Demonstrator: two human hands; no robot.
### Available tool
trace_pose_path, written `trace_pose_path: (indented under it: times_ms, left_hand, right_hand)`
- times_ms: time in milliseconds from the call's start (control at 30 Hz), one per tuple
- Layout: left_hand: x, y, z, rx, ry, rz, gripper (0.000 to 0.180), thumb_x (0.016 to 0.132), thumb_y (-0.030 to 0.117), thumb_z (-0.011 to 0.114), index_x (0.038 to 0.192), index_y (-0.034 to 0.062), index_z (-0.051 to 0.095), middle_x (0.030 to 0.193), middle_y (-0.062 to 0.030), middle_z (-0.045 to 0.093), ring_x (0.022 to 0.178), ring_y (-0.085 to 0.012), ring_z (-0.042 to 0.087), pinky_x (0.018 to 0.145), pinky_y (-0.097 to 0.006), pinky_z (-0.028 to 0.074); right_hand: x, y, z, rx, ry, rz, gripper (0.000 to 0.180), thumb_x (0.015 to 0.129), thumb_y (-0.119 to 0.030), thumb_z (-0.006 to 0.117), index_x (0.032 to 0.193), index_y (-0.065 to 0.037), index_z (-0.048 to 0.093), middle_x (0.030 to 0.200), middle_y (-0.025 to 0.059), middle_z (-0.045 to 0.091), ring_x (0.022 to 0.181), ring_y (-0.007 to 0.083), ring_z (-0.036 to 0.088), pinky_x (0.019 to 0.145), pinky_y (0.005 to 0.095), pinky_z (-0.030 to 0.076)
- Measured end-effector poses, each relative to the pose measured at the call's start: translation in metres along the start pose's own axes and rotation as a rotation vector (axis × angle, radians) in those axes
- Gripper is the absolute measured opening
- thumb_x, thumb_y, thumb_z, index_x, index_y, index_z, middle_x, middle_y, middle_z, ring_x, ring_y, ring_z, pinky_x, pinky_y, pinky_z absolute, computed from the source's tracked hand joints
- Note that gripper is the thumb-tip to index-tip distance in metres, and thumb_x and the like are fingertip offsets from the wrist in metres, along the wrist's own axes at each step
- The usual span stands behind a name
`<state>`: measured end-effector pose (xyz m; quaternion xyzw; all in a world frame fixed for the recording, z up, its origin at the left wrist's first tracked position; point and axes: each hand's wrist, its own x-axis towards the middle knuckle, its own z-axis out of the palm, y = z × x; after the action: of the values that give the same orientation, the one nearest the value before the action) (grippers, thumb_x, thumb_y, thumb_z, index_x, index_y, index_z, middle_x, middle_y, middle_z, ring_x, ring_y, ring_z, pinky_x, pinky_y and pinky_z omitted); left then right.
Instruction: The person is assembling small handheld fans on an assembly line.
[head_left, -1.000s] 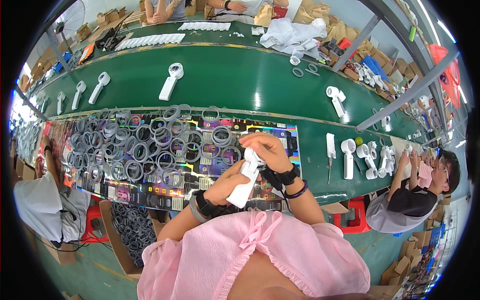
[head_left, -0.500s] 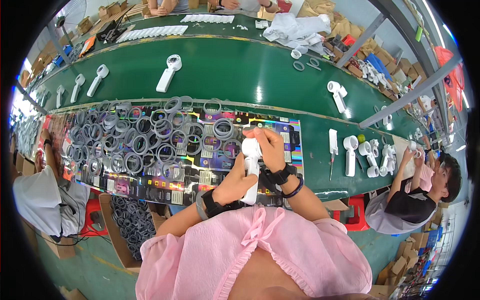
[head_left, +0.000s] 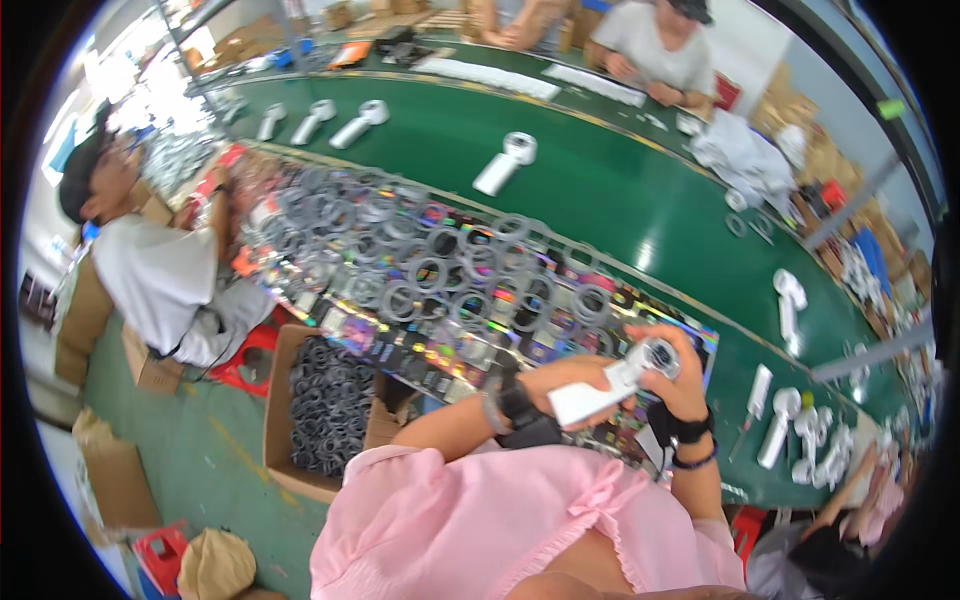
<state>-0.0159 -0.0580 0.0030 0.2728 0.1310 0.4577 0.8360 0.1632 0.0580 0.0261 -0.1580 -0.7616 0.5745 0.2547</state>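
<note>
The person's pink top (head_left: 470, 515) fills the bottom of the view. Just beyond it, both hands are together on one white device (head_left: 582, 404): the left hand (head_left: 568, 374) is closed about its handle, and the right hand (head_left: 683, 372) curls its fingers round the head, which has a dark centre. The device is held in front of the chest, tilted, handle toward the lower left and head toward the upper right. Each wrist wears a dark band.

To the left, a box (head_left: 280, 398) on the floor holds many small dark-grey rings. A person (head_left: 155, 270) in a white top sits at the bench beyond it.

On the bench, shiny printed sheets (head_left: 440, 370) lie under a wide spread of grey rings (head_left: 428, 259), many of them overlapping. Right of the hands are a slim white part (head_left: 758, 390), a white unit (head_left: 778, 428) and a blurred cluster of white pieces (head_left: 825, 455).

Farther off, on a long green surface (head_left: 640, 190), similar devices (head_left: 508, 162) lie well apart. Past them are strips of white parts (head_left: 487, 78), a white bag (head_left: 745, 155) and two people at the far side.
</note>
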Motion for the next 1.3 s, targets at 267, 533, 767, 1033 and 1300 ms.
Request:
trace_pose_path:
  times_ms: [267,533,767,1033,1300]
  left_hand:
    - [-0.003,-0.012,0.000,0.049,-0.032,-0.011,0.042,0.082,0.029,0.059,0.105,-0.0046,0.053,0.061,-0.0107,0.056,0.047,-0.0156,0.056,0.032,-0.027,0.042]
    - [-0.002,-0.020,-0.009,0.025,0.006,0.071,0.041,0.082,0.029,0.057,0.101,-0.0069,0.055,0.061,-0.0117,0.056,0.045,-0.0168,0.055,0.031,-0.027,0.041]
    - [-0.006,-0.015,-0.007,0.003,0.019,0.013,0.041,0.082,0.030,0.056,0.099,-0.0074,0.058,0.060,-0.0142,0.057,0.043,-0.0180,0.054,0.031,-0.028,0.040]
    - [-0.003,-0.025,0.001,-0.052,0.095,0.037,0.037,0.078,0.025,0.059,0.098,-0.0066,0.058,0.083,-0.0141,0.062,0.051,-0.0196,0.058,0.033,-0.028,0.042]
    - [0.000,-0.024,0.018,-0.020,0.090,0.052,0.036,0.080,0.028,0.058,0.096,-0.0047,0.059,0.063,-0.0106,0.058,0.049,-0.0179,0.057,0.039,-0.028,0.043]
  right_hand:
    - [-0.017,0.001,0.023,0.029,0.247,-0.025,0.053,0.074,-0.029,0.066,0.114,0.001,0.050,0.111,0.0156,0.057,0.104,0.0240,0.055,0.092,0.0363,0.042]
    - [-0.016,0.006,0.031,-0.037,0.301,-0.016,0.050,0.075,-0.031,0.066,0.111,0.000,0.050,0.108,0.0154,0.057,0.104,0.0254,0.057,0.091,0.0368,0.042]
    - [-0.019,0.015,0.037,-0.015,0.366,-0.007,0.048,0.077,-0.030,0.065,0.111,-0.001,0.050,0.106,0.0145,0.058,0.100,0.0234,0.056,0.089,0.0347,0.043]
    - [-0.023,0.011,0.041,-0.045,0.425,0.006,0.043,0.076,-0.024,0.063,0.110,-0.001,0.051,0.105,0.0134,0.058,0.098,0.0223,0.056,0.088,0.0342,0.043]
    - [-0.027,0.004,0.038,-0.060,0.442,-0.012,0.043,0.075,-0.024,0.064,0.109,0.000,0.052,0.105,0.0133,0.059,0.096,0.0207,0.057,0.085,0.0335,0.045]
